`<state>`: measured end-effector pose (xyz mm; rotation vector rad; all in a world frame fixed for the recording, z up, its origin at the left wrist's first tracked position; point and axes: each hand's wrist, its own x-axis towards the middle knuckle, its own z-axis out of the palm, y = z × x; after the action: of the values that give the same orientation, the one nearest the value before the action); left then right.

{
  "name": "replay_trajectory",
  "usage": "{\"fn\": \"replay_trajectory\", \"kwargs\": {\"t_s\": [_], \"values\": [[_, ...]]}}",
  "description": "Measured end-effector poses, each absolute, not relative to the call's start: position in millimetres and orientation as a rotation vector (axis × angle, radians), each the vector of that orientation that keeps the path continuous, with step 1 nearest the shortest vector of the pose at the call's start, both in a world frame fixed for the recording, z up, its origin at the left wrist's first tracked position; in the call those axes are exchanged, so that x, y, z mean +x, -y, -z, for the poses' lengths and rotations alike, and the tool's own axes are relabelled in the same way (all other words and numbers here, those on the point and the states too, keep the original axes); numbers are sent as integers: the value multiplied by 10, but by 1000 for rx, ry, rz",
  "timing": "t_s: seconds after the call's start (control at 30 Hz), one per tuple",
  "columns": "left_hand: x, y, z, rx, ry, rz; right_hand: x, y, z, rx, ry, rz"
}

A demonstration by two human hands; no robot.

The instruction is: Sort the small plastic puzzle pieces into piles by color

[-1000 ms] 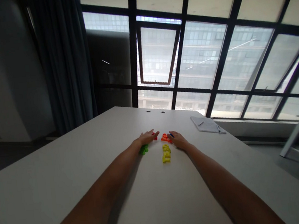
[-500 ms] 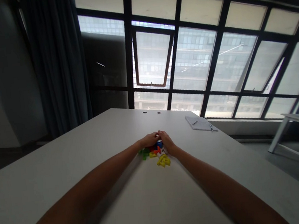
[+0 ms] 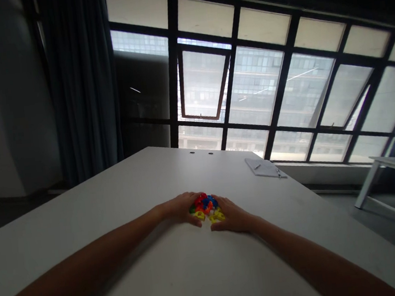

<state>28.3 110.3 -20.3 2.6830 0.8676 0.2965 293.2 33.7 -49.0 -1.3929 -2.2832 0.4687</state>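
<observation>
Cupping a compact pile of plastic blocks (image 3: 205, 207) between two bare hands, the person holds the pile on the table (image 3: 117, 189). The blocks are red, orange, blue, green and yellow, and they lie stacked and overlapped, with yellow pieces at the near side and blue on top toward the right.

The left hand (image 3: 179, 210) lies against the pile's left side. The right hand (image 3: 231, 218) lies against its right side. The fingers (image 3: 193, 202) of both hands are curved and touch the blocks, and the two hands nearly meet around the near side of the pile. Whether the fingers are clenched on any block cannot be told from this view.

The pile sits well back from the table's far edge, between its left and right edges and nearer the right one. A notepad (image 3: 265, 167) lies near the far right corner of the table, well apart from the hands, with a pen (image 3: 277, 172) on it. Two small holes (image 3: 201, 152) mark the table near its far edge. A tall window (image 3: 257, 85) stands beyond the table, with a dark curtain (image 3: 80, 75) to its left.
</observation>
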Motion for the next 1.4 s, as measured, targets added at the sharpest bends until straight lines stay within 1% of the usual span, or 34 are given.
{"fn": "replay_trajectory", "kwargs": {"t_s": [0.13, 0.27, 0.37, 0.5, 0.63, 0.73, 0.83, 0.93, 1.03, 1.13, 1.27, 1.4], "values": [[473, -969, 174, 2654, -717, -462, 2824, -415, 538, -1210, 2214, -444], [470, -936, 185, 2564, -638, -578, 2818, -472, 553, -1139, 2174, -464], [416, -964, 246, 2503, -650, -671, 2788, -496, 547, -1133, 2119, -463], [377, -1015, 301, 2443, -746, -760, 2701, -541, 496, -1123, 2003, -571], [362, -1043, 252, 2363, -814, -877, 2637, -606, 461, -1035, 1896, -652], [291, -1048, 195, 2339, -822, -886, 2650, -622, 458, -1013, 1868, -701], [138, -1023, 186, 2376, -814, -786, 2722, -582, 431, -1024, 1906, -765], [-34, -963, 239, 2423, -863, -667, 2838, -493, 374, -1062, 1970, -713], [-143, -891, 319, 2427, -945, -601, 2978, -376, 344, -1235, 2037, -582], [-165, -828, 366, 2437, -975, -580, 3104, -233, 379, -1419, 2181, -550], [-103, -739, 311, 2406, -926, -675, 3155, -25, 432, -1474, 2343, -567], [-5, -540, 195, 2459, -944, -824, 3059, 102, 388, -1510, 2337, -650]]}}
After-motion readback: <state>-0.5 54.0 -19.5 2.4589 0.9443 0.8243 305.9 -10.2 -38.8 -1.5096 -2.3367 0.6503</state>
